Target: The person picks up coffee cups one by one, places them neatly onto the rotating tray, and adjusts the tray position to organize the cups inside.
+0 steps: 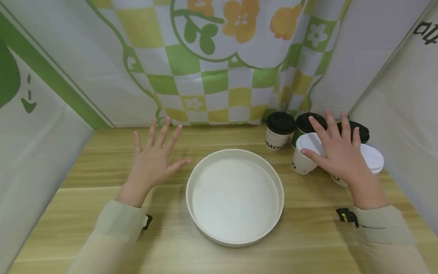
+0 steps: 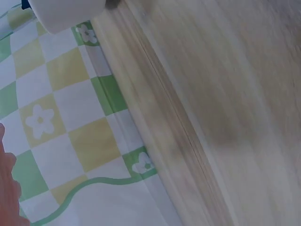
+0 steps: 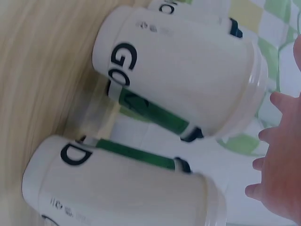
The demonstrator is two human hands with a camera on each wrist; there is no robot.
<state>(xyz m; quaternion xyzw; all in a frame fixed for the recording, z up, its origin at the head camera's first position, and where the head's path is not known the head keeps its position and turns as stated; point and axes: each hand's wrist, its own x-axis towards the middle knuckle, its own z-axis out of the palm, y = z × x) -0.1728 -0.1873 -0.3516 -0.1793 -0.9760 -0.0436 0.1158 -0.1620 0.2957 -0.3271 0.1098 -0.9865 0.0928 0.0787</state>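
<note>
My left hand (image 1: 150,161) is held over the left side of the table with its fingers spread, holding nothing. Several lidded paper cups stand in a cluster at the back right. My right hand (image 1: 342,154), fingers spread as well, is over that cluster and overlaps it in the head view. Nearest its thumb is a white cup with a white lid (image 1: 304,161); another white lid (image 1: 374,158) shows beyond its wrist side. Behind are a white cup with a black lid (image 1: 275,137) and a green cup (image 1: 297,137), also black-lidded. In the right wrist view, the fingers (image 3: 282,165) appear beside two white cups.
A round, shallow cream tray (image 1: 236,198) lies in the middle of the wooden table (image 1: 164,243). A checked green and yellow curtain (image 1: 215,82) hangs along the back edge. White side panels (image 1: 30,152) border the table left and right.
</note>
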